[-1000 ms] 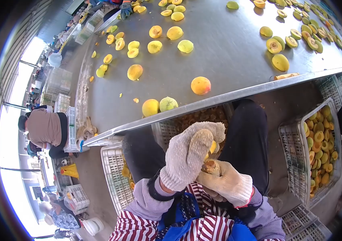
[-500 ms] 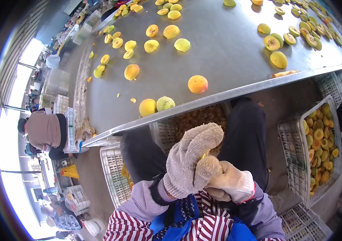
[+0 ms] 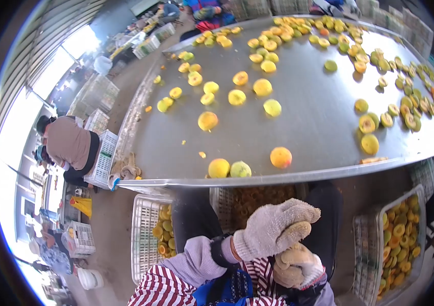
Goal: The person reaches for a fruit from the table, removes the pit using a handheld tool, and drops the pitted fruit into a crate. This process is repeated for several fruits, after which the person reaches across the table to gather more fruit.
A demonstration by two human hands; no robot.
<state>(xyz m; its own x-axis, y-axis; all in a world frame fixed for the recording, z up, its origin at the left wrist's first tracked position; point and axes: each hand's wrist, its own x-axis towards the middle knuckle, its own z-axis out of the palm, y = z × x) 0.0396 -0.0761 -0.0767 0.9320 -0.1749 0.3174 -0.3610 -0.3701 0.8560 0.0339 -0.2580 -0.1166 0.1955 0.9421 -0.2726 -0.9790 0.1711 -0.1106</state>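
Note:
Both my hands wear knitted work gloves and are close together above my lap, below the table's near edge. My left hand (image 3: 277, 228) is uppermost, its fingers long and curved over toward the thumb; whatever lies inside is hidden. Just beneath it, my right hand (image 3: 298, 266) is closed with its fingers bent, and its contents cannot be seen. On the metal table (image 3: 257, 133) nearest to them are an orange stone fruit (image 3: 280, 157), a yellow one (image 3: 219, 168) and a greenish one (image 3: 240, 170). Halved fruits (image 3: 369, 124) with brown centres lie farther right.
Fruit halves fill a white crate (image 3: 143, 239) at my left and another crate (image 3: 375, 255) at my right. Between my knees a container holds brown pieces (image 3: 263, 204). A person in a brown top (image 3: 71, 143) sits at left. A glove (image 3: 125, 168) lies on the table corner.
The view has tilted up and turned, showing more of the table. My left hand has moved off my right hand slightly; the yellow bit seen between them is out of sight.

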